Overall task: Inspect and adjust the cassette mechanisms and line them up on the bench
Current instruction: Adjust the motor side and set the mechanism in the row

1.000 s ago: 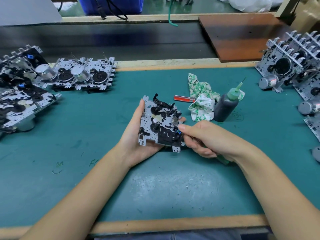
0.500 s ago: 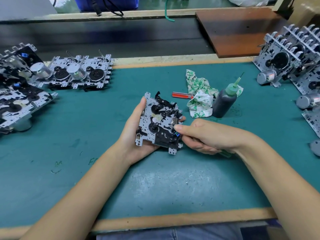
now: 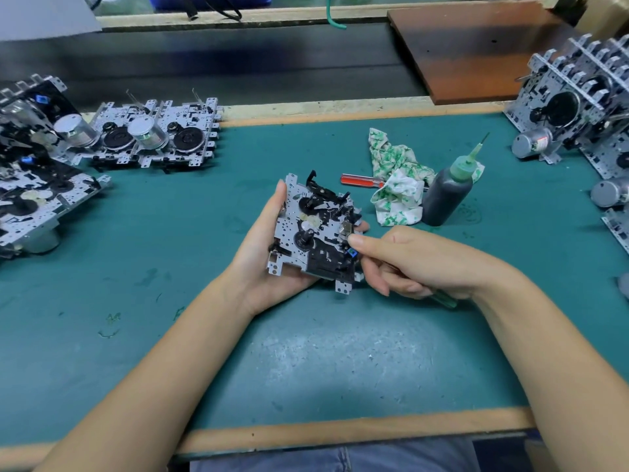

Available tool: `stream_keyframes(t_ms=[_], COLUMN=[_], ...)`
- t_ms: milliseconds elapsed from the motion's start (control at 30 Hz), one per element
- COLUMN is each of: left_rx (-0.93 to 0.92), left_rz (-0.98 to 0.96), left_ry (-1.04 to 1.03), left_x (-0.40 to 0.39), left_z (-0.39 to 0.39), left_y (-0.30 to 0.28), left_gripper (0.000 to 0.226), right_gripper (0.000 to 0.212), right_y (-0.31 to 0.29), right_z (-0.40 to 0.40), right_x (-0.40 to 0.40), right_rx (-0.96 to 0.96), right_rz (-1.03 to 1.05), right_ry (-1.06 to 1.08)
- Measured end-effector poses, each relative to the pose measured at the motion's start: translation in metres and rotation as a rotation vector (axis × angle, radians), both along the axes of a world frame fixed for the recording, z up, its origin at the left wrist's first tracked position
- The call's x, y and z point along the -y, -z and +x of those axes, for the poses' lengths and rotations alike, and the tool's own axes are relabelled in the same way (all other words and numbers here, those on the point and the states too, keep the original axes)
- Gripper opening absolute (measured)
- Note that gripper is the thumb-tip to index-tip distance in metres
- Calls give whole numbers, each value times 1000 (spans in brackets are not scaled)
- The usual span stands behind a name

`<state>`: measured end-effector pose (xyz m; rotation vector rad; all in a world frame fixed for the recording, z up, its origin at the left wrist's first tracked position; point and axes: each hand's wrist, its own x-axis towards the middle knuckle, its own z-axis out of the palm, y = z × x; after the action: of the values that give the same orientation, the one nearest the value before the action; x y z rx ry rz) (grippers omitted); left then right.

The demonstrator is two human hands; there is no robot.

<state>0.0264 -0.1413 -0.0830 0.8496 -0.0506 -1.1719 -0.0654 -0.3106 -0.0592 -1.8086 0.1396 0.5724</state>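
The green bench mat [image 3: 170, 301] carries everything. A row of cassette mechanisms [image 3: 153, 134] lies flat at its far left, with more mechanisms stacked on edge [image 3: 575, 107] at the far right. Both forearms reach in from the near edge. The left hand [image 3: 269, 253] lies palm up just above the mat's middle, fingers curled under and thumb along the left edge of the cassette mechanism [image 3: 316, 233] it grips. That mechanism faces up, its long axis running away from the person and leaning slightly right. The right hand [image 3: 412, 264] touches a fingertip to its right edge, the other fingers curled round what seems a green tool handle [image 3: 446, 299]. Behind stand a dark bottle with a green nozzle [image 3: 446, 195], a patterned rag [image 3: 394, 178] and a red-handled screwdriver [image 3: 360, 180].
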Motion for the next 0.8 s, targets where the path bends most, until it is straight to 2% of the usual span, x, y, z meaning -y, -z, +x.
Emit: stream_keyframes(t_ms=[100, 200, 267, 333, 367, 400, 433, 567, 633, 733, 800], left_rx=[-24, -38, -41, -24, -12, -4, 0, 19, -37, -145, -76], left_rz=[-30, -63, -85, -106, -111, -111, -109, -111, -144, -238, -165], left_ry=[-7, 19, 81, 171, 220, 270, 322, 510, 582, 561, 571], left_x=[-2, -5, -11, -17, -19, -21, -22, -22, -23, -27, -26], left_z=[2, 7, 12, 17, 18, 19, 20, 15, 13, 13, 13], left_y=[1, 1, -2, -4, -5, -5, -6, -10, -11, -13, -12], left_gripper=[70, 67, 67, 64, 63, 62, 61, 58, 58, 55, 51], right_gripper=[58, 52, 44, 34, 29, 25, 27, 58, 63, 64, 65], right_y=[-4, -7, -1, 4, 5, 5, 4, 2, 4, 10, 14], right_z=[-2, -5, -6, -7, -9, -10, -11, -18, -25, -41, -51], right_x=[3, 7, 8, 5, 1, -2, -4, -7, -8, -11, -14], right_rx=[99, 275, 408, 460, 496, 551, 609, 746, 784, 809, 827], right_rz=[-64, -141, -423, -877, -1036, -1098, -1099, -1017, -1063, -1087, -1076], right_ry=[97, 304, 390, 333, 291, 258, 211, -18, -13, 43, 77])
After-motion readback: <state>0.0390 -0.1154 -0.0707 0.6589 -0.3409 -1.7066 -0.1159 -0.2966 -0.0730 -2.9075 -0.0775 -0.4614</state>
